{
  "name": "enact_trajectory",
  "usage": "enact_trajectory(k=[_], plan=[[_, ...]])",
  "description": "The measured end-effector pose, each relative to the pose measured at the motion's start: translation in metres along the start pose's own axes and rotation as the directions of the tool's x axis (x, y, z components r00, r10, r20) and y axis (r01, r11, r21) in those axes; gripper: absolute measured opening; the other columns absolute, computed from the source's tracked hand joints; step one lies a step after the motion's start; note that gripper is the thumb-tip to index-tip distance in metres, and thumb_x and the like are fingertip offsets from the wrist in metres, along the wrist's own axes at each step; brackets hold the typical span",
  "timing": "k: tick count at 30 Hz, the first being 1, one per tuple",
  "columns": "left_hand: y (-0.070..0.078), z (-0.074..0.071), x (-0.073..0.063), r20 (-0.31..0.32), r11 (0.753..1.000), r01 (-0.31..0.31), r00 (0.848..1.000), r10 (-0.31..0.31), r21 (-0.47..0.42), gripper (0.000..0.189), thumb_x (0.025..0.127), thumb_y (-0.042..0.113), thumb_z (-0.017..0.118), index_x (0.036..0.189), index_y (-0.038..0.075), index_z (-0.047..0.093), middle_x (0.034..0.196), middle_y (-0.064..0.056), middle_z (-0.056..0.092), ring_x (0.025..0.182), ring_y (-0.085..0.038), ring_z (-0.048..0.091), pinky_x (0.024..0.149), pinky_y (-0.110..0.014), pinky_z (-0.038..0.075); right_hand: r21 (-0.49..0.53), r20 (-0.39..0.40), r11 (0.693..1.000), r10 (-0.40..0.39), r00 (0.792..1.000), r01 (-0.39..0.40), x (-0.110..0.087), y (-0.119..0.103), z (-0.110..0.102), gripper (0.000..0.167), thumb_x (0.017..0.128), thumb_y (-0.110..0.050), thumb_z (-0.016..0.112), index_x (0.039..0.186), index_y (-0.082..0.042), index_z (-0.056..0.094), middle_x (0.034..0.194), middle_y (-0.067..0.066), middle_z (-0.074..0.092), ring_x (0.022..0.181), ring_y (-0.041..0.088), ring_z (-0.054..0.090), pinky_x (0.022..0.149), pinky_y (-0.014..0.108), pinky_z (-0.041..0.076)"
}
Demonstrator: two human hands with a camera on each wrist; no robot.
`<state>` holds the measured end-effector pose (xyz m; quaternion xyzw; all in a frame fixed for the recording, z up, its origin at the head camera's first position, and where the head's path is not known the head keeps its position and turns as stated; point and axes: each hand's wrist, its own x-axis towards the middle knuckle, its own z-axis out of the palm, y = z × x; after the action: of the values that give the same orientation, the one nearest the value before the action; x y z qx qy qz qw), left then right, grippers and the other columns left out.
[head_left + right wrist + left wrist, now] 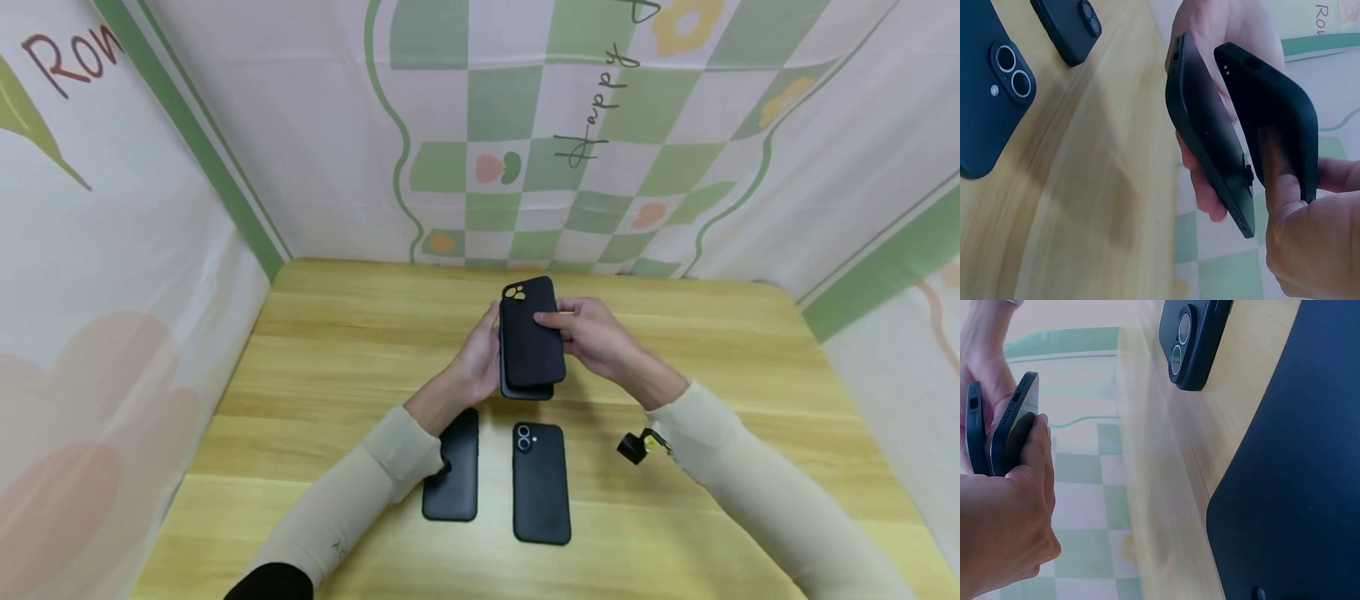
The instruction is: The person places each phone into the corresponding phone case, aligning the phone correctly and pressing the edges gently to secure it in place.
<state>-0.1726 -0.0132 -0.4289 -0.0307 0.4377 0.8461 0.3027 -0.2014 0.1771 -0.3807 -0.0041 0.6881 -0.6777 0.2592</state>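
In the head view my left hand (480, 358) grips a dark phone (527, 393), held over the table. My right hand (596, 333) pinches a black phone case (534, 342) by its right edge, thumb on its back and fingers inside. The camera cutouts of the case are at its upper left. In the right wrist view the case (1272, 94) and the phone (1207, 131) stand apart at the near end, tilted to each other like a V. From the left wrist, the phone (1015, 425) shows edge-on beside the case (975, 428).
Two black phones with paired lenses lie on the wooden table (337, 333): one at front centre (542, 492), the other (459, 475) partly under my left sleeve. A small black device (636, 448) hangs at my right cuff. A patterned curtain (502, 108) rises behind the table.
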Motion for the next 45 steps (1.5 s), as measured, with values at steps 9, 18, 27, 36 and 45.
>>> enact_trajectory(k=[9,18,27,36,45], plan=[[0.002,0.001,-0.002,0.000,0.999,0.007,1.000,-0.007,-0.043,0.074,0.113,0.060,0.018,0.164,0.009,0.035,0.162,-0.017,0.046,0.150,-0.033,0.043,0.126,-0.052,0.033,0.008,0.014,0.999,0.035,0.999,-0.035,0.004,0.004,0.007,0.033,0.109,-0.007,0.056,0.134,0.014,0.054,0.097,0.004,0.078,0.089,0.015,0.077,0.079,0.028,0.064],[0.000,0.000,-0.002,0.005,0.999,-0.018,1.000,0.018,-0.033,0.069,0.114,0.057,0.019,0.164,0.012,0.036,0.160,-0.017,0.048,0.145,-0.030,0.047,0.124,-0.050,0.036,-0.001,-0.005,0.999,0.049,0.999,-0.049,0.004,0.006,0.008,0.031,0.110,-0.009,0.056,0.132,0.012,0.056,0.099,0.004,0.078,0.089,0.015,0.077,0.080,0.029,0.064],[0.001,0.002,-0.002,-0.015,0.999,-0.028,1.000,0.027,-0.037,0.062,0.116,0.052,0.022,0.166,0.017,0.032,0.160,-0.015,0.047,0.148,-0.031,0.045,0.124,-0.051,0.035,-0.026,-0.016,0.998,0.058,0.998,-0.059,0.003,0.008,0.006,0.030,0.109,-0.008,0.058,0.130,0.014,0.058,0.097,0.005,0.079,0.089,0.015,0.078,0.080,0.029,0.064],[0.002,0.002,0.000,-0.072,0.997,-0.011,0.997,0.006,-0.070,0.057,0.117,0.047,0.028,0.166,0.017,0.033,0.161,-0.011,0.047,0.149,-0.029,0.044,0.125,-0.049,0.035,-0.026,-0.007,0.997,0.073,0.997,-0.073,0.002,0.009,0.008,0.025,0.108,-0.006,0.058,0.125,0.013,0.059,0.093,0.005,0.079,0.086,0.016,0.079,0.079,0.031,0.065],[0.000,0.001,0.002,-0.102,0.997,-0.014,0.995,0.007,-0.073,0.054,0.118,0.039,0.033,0.163,0.011,0.037,0.158,-0.011,0.051,0.148,-0.026,0.047,0.124,-0.045,0.038,-0.029,0.021,0.998,0.058,0.998,-0.057,0.001,0.012,0.007,0.024,0.108,-0.006,0.058,0.123,0.013,0.059,0.094,0.006,0.079,0.086,0.016,0.078,0.079,0.030,0.065]])
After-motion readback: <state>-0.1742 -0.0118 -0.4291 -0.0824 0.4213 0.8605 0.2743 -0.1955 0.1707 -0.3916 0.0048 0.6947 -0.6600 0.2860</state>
